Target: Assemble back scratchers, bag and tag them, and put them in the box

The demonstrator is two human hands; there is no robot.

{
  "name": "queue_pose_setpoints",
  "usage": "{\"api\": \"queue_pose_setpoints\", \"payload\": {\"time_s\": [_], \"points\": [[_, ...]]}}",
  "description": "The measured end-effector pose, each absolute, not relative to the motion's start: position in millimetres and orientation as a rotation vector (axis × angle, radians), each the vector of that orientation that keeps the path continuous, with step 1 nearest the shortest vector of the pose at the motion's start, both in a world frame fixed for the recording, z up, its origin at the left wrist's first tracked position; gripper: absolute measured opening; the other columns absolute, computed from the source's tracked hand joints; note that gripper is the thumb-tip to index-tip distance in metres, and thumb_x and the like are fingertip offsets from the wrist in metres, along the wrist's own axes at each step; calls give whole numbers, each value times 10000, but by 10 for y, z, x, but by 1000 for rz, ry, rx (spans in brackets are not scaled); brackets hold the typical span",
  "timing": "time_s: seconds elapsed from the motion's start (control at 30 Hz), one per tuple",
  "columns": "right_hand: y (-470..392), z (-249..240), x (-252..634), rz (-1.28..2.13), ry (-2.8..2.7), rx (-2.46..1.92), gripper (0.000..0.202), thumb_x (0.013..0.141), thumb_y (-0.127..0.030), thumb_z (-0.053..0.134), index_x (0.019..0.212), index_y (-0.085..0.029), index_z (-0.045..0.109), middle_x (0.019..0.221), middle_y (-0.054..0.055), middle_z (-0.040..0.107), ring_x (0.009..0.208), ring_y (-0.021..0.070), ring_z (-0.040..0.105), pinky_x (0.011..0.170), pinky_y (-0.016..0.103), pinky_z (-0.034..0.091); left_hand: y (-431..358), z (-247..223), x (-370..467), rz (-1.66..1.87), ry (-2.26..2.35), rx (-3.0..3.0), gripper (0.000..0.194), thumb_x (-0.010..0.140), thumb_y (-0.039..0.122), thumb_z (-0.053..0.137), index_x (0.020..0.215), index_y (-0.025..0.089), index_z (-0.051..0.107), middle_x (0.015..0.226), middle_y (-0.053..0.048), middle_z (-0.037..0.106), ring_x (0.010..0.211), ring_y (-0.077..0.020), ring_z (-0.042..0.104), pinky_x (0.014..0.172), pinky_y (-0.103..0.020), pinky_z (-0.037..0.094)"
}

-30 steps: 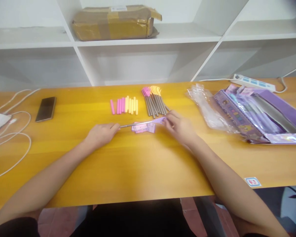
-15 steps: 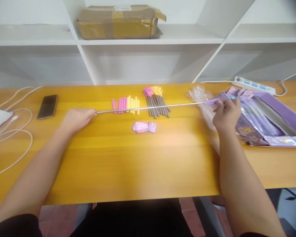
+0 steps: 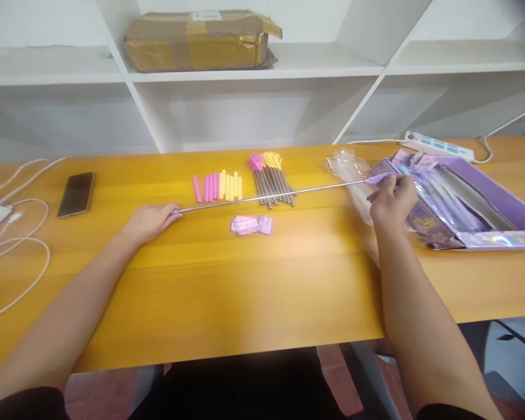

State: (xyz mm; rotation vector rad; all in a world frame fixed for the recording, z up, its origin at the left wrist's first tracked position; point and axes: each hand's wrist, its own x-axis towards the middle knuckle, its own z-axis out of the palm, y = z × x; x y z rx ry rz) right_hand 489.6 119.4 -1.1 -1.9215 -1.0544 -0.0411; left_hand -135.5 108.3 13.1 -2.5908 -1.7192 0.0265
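A long, thin metal telescopic back scratcher (image 3: 271, 196) stretches between my two hands, pulled out to great length. My left hand (image 3: 153, 221) is closed on its left end, close over the table. My right hand (image 3: 394, 201) pinches the purple end piece at the right, beside the purple box. Behind the rod lie several back scratchers (image 3: 273, 184) with pink and yellow claw-shaped heads. Left of them is a row of pink and yellow sticks (image 3: 219, 186). Small pink printed cards (image 3: 250, 225) lie nearer to me.
An open purple box (image 3: 520, 201) with wrapped purple items stands at right, clear plastic wrap (image 3: 350, 166) beside it. A power strip (image 3: 440, 144) lies behind. A phone (image 3: 76, 194) and white cables (image 3: 44, 274) are at left. A taped carton (image 3: 196, 41) sits on the shelf.
My left hand has shifted right and toward me, tilting the rod, its left end lower in view. My right hand keeps its grip. The whole view has shifted slightly.
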Motion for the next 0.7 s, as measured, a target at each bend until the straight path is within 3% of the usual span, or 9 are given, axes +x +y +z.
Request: {"api": "queue_pose_setpoints", "payload": {"time_s": [0.2, 0.43, 0.7], "points": [[1164, 43, 4831, -5, -986, -1859, 203, 1097, -187, 477, 904, -239, 513, 552, -49, 514, 518, 178, 572, 701, 316, 430, 1079, 142, -1353, 17, -1712, -2594, 471, 1123, 534, 391, 1261, 223, 717, 1119, -140, 839, 975, -331, 798, 803, -389, 554], [1206, 53, 4939, 15, -757, -1894, 254, 1110, -196, 471, 866, -263, 452, 612, -50, 489, 501, 167, 543, 607, 326, 381, 1037, 137, -1309, -41, -1636, -2615, 500, 1141, 553, 359, 1260, 224, 716, 1249, -129, 828, 1095, -305, 792, 871, -377, 569], [1181, 90, 4900, 26, -780, -1874, 264, 1114, -196, 465, 857, -247, 492, 653, -21, 539, 492, 140, 479, 579, 322, 374, 1071, 65, -1352, -170, -1611, -2565, 469, 1148, 531, 365, 1185, 268, 752, 1174, -100, 837, 1030, -298, 791, 782, -368, 543]]}}
